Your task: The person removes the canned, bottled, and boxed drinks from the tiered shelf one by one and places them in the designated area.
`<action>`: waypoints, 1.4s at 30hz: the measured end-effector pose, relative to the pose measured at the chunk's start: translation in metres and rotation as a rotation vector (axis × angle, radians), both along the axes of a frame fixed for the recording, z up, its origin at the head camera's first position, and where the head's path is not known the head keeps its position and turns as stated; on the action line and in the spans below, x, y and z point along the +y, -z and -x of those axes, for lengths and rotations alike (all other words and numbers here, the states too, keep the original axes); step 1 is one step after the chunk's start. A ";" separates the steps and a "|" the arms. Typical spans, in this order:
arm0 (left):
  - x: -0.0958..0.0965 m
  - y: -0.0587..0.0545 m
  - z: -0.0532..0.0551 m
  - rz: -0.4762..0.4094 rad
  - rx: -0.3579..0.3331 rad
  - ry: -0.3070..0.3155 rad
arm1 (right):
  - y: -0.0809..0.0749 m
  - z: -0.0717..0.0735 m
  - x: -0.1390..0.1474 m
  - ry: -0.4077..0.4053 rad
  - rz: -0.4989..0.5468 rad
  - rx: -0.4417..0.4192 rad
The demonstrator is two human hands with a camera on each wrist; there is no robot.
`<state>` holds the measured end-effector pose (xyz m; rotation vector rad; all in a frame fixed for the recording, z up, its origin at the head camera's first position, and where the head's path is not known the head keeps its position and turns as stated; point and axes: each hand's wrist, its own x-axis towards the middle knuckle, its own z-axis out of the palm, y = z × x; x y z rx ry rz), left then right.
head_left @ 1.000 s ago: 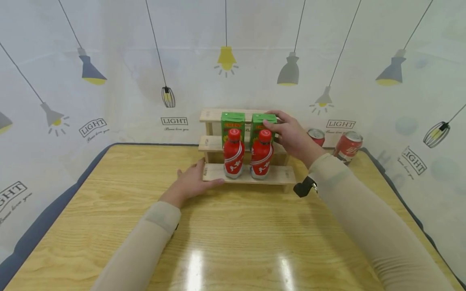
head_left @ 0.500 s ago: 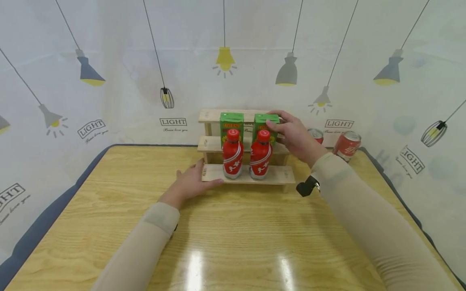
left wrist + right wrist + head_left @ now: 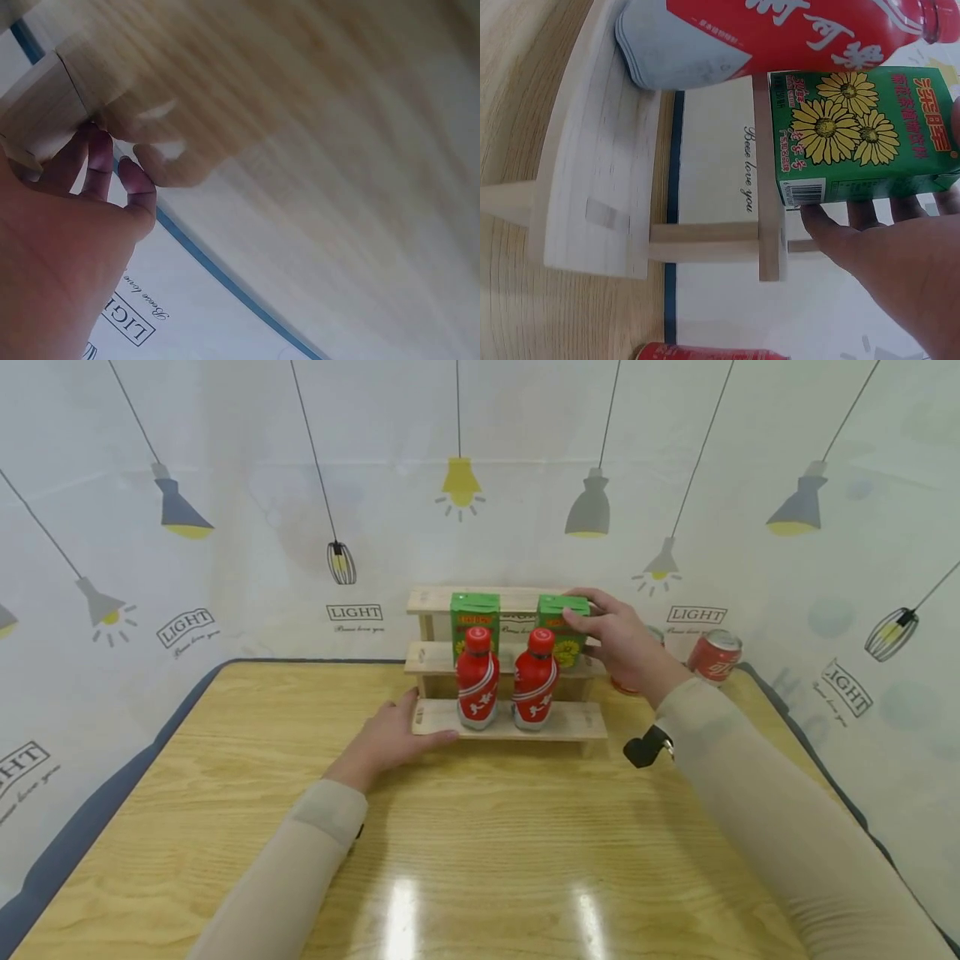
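Note:
A three-step wooden rack (image 3: 577, 720) stands at the back of the table. My right hand (image 3: 637, 647) grips a green drink carton (image 3: 564, 649) with yellow flowers, thumb at its front and fingers along its right side. The carton is upright at the right part of the middle step; in the right wrist view its base (image 3: 784, 142) meets the step's board. My left hand (image 3: 386, 739) holds the left end of the bottom step, thumb along the front edge. Two red bottles (image 3: 477, 685) stand on that step, and another green carton (image 3: 475, 618) is behind the left bottle.
A red soda can (image 3: 715, 656) stands at the table's back right corner. Another red can (image 3: 624, 687) is mostly hidden behind my right hand. A wall sheet printed with lamps (image 3: 356, 612) rises directly behind the table's dark back edge.
My right hand has slid the right-hand carton to the right along the middle step, widening the gap between the cartons. My left hand has kept its place on the rack.

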<state>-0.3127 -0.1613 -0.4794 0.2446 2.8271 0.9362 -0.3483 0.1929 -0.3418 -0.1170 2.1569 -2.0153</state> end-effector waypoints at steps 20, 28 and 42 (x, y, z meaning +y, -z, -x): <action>0.002 -0.004 -0.002 0.079 0.024 -0.005 | -0.003 -0.009 0.028 -0.003 0.007 0.004; 0.002 -0.005 -0.003 0.141 0.047 -0.014 | -0.007 -0.016 0.042 -0.038 -0.062 0.001; 0.002 -0.006 -0.006 0.196 0.055 -0.021 | -0.001 -0.025 0.098 -0.034 -0.138 0.029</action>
